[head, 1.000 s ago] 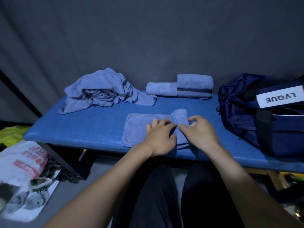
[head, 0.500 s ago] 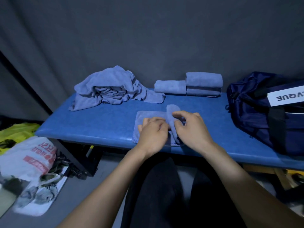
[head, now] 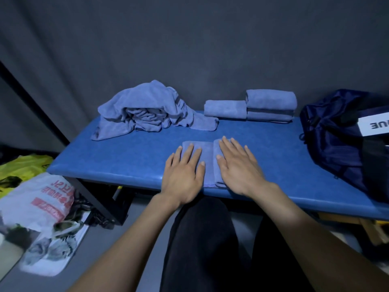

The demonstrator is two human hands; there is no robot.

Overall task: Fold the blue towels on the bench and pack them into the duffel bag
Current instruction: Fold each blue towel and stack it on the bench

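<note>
A half-folded blue towel point(head: 207, 161) is lying near the front edge of the blue padded bench point(head: 130, 157). The left hand point(head: 183, 171) and right hand point(head: 237, 167) are both pressing flat on it, fingers straight and spread, gripping nothing. Behind, a rumpled heap of towels point(head: 145, 110) is sitting at the bench's back left, with folded towels point(head: 252, 107) stacked to its right. The navy duffel bag point(head: 341, 144) is resting on the bench's right end. Plastic bags point(head: 35, 199) are lying on the floor at left.
</note>
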